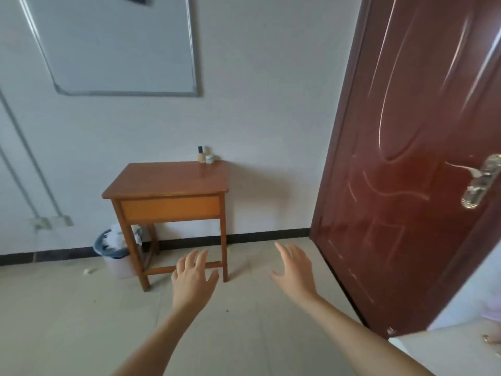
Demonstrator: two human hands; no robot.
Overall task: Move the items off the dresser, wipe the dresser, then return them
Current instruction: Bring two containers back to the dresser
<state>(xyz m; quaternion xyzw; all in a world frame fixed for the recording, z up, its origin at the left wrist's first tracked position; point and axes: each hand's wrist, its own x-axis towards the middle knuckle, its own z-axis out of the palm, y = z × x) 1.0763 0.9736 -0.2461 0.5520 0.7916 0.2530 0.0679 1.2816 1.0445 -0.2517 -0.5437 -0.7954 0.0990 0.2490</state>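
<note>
Dresser (pixel 173 180): foundation bottle (pixel 200 154) and small jar (pixel 209 159) sitting uncleared; left hand (pixel 192 278), right hand (pixel 294 270) hovering open, empty.

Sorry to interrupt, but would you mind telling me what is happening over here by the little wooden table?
A person faces the wooden dresser with the left hand and right hand both open, empty and held out short of it. Nothing has been moved yet: a bottle and a small jar stand at its back right corner by the wall. No cloth is in view.
</note>
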